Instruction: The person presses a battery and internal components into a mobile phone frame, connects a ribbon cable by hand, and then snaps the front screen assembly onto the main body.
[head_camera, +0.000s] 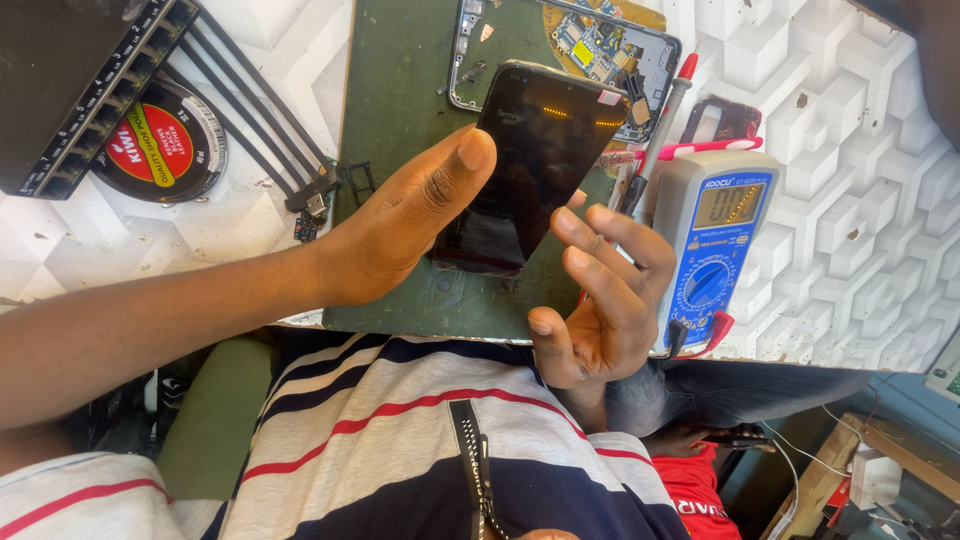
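A black phone screen panel (520, 165) is held up over the green work mat (400, 90), tilted, its glass dark with a faint row of lights near the top. My left hand (405, 220) grips it from the left, thumb pressed on the glass. Just to the right of the panel's lower edge, my right hand (600, 300) hovers palm up with fingers spread and holds nothing. An opened phone body (600, 45) with its circuit board exposed lies on the mat behind the panel.
A blue and grey multimeter (720, 235) lies at the right with a red-tipped probe (665, 110) beside it. A black network switch (70, 85), flat black cables (250, 110) and a round tin (160, 145) sit at the left. Another person's hand with a phone (715, 438) shows below the table.
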